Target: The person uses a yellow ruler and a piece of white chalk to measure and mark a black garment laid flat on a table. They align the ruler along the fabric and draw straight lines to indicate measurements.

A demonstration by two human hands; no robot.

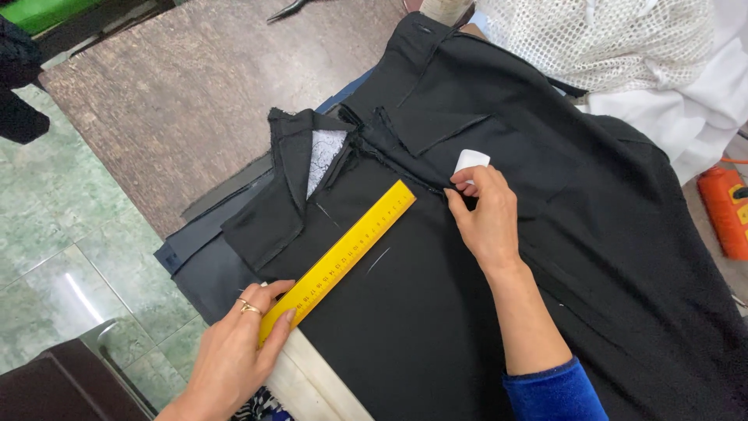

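Observation:
A black garment (545,257) lies spread over the worktable, its waistband and pocket lining turned up at the top left. A yellow ruler (343,253) rests diagonally on the cloth. My left hand (241,343) presses down the ruler's lower end with thumb and fingers. My right hand (487,214) pinches a small white piece of tailor's chalk (470,161) and rests on the fabric just right of the ruler's upper end. Short white chalk strokes (379,259) show on the cloth beside the ruler.
A brown wooden tabletop (179,101) extends to the upper left, with scissors (288,9) at its far edge. White mesh fabric (600,31) and white cloth lie at the top right. An orange object (725,210) sits at the right edge. Green tiled floor (54,234) is on the left.

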